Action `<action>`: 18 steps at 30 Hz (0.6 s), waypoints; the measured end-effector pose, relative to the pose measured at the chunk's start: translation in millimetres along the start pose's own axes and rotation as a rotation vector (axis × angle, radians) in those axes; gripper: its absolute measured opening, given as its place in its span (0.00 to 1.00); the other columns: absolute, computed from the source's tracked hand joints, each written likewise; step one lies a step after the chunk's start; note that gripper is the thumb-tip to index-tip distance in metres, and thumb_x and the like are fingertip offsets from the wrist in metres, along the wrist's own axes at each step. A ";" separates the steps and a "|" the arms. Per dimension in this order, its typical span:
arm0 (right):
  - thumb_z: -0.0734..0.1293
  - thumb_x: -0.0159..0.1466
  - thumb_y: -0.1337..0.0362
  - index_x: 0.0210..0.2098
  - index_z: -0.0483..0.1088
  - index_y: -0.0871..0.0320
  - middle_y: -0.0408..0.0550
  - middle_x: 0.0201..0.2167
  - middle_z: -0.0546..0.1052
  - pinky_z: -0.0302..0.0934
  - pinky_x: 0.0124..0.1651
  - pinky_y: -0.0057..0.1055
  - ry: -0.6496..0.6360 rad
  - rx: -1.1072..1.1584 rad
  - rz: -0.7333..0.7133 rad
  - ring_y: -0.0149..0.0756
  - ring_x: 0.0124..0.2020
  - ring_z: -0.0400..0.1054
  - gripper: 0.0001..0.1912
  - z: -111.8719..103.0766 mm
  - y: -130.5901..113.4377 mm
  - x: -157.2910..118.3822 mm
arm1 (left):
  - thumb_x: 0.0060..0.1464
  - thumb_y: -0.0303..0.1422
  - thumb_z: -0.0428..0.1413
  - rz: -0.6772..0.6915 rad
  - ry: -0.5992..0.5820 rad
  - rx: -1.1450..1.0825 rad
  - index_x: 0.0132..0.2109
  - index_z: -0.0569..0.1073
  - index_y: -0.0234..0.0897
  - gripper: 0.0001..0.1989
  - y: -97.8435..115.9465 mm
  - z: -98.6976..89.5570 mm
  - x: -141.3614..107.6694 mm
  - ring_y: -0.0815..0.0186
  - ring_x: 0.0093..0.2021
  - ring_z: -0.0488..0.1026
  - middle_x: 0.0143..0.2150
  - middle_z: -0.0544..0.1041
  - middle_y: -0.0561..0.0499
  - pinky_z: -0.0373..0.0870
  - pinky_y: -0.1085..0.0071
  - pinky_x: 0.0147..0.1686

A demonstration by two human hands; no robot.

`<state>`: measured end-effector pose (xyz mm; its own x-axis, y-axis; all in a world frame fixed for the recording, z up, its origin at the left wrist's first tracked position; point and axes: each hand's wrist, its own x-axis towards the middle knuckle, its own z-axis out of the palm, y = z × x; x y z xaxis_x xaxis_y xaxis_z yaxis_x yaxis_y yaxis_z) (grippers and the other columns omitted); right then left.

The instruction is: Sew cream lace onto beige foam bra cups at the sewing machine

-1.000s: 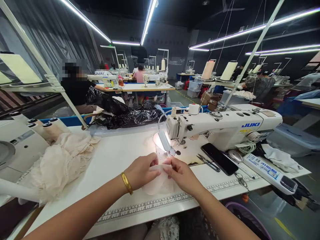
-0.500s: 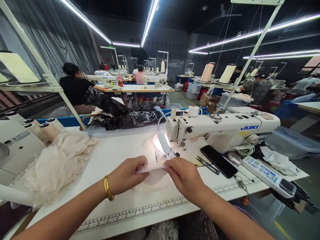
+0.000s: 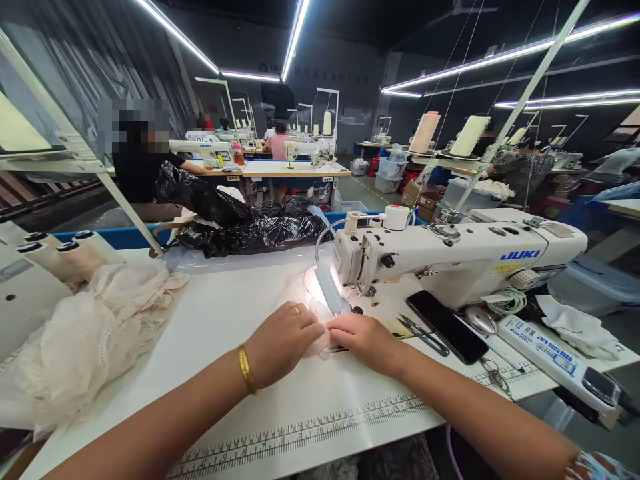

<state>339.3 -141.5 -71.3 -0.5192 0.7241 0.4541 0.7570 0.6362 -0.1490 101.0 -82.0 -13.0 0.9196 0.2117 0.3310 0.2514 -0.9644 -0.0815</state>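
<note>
A white JUKI sewing machine (image 3: pixel 465 260) stands on the white table, its small lamp (image 3: pixel 327 288) shining on the needle area. Just in front of the needle area, my left hand (image 3: pixel 287 340) is closed on thin pale fabric (image 3: pixel 320 343), a ring and a gold bracelet on that side. Close beside it, my right hand (image 3: pixel 367 340) pinches the same fabric near the presser foot. Most of the fabric is hidden by my fingers and washed out by the lamp light.
Cream ruffled fabric (image 3: pixel 107 327) is heaped at the left. Black plastic bags (image 3: pixel 260 230) lie behind the table. Snips (image 3: pixel 425 335), a black phone (image 3: pixel 447 327) and a white box-shaped device (image 3: pixel 560 360) are on the right. A person in black (image 3: pixel 137 167) sits behind.
Both hands have moved forward to the needle area, and the fabric strip stretched between them is now down at the machine. My left hand has turned knuckles up. The view has shifted slightly.
</note>
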 end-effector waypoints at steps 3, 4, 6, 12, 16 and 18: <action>0.58 0.71 0.76 0.43 0.76 0.53 0.46 0.41 0.80 0.65 0.40 0.31 0.002 0.033 -0.037 0.37 0.41 0.70 0.17 -4.9 11.2 -4.2 | 0.54 0.18 0.54 -0.012 0.004 0.071 0.32 0.70 0.37 0.10 -0.3 25.5 18.5 0.62 0.29 0.65 0.29 0.72 0.52 0.58 0.64 0.32; 0.58 0.71 0.76 0.44 0.76 0.54 0.47 0.43 0.80 0.66 0.42 0.31 0.016 0.046 -0.045 0.37 0.43 0.70 0.17 -6.6 13.6 -5.9 | 0.54 0.19 0.55 -0.028 0.016 0.102 0.29 0.67 0.38 0.11 -0.2 33.4 20.9 0.62 0.26 0.63 0.27 0.69 0.53 0.55 0.64 0.29; 0.59 0.70 0.76 0.46 0.75 0.54 0.49 0.44 0.80 0.66 0.45 0.33 0.052 0.067 -0.034 0.38 0.44 0.69 0.17 -10.4 16.1 -9.4 | 0.56 0.20 0.54 -0.050 0.084 0.150 0.26 0.64 0.38 0.14 0.7 45.9 20.7 0.63 0.26 0.60 0.25 0.65 0.52 0.52 0.64 0.28; 0.62 0.72 0.72 0.44 0.76 0.54 0.46 0.36 0.75 0.61 0.41 0.29 0.041 0.091 0.011 0.35 0.37 0.64 0.11 -16.4 13.0 -12.9 | 0.59 0.19 0.52 -0.008 0.219 0.084 0.28 0.65 0.37 0.13 2.5 53.7 14.7 0.64 0.29 0.60 0.28 0.67 0.52 0.58 0.65 0.33; 0.60 0.72 0.74 0.40 0.75 0.54 0.45 0.32 0.73 0.54 0.34 0.28 0.075 0.024 0.054 0.35 0.34 0.61 0.14 -11.0 14.1 -12.6 | 0.53 0.17 0.51 -0.060 0.173 0.046 0.28 0.63 0.37 0.12 2.4 50.5 18.2 0.65 0.28 0.56 0.27 0.63 0.53 0.55 0.67 0.30; 0.59 0.72 0.74 0.39 0.75 0.54 0.45 0.31 0.72 0.50 0.32 0.28 0.074 0.004 0.082 0.34 0.33 0.61 0.15 -8.5 15.2 -12.8 | 0.49 0.15 0.51 -0.085 0.185 0.047 0.27 0.62 0.37 0.12 2.6 49.8 20.1 0.66 0.27 0.54 0.26 0.60 0.53 0.51 0.68 0.29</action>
<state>360.8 -143.3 -71.9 -0.4245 0.7523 0.5038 0.7941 0.5766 -0.1919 135.2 -72.3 -53.3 0.8244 0.2556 0.5050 0.3437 -0.9349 -0.0879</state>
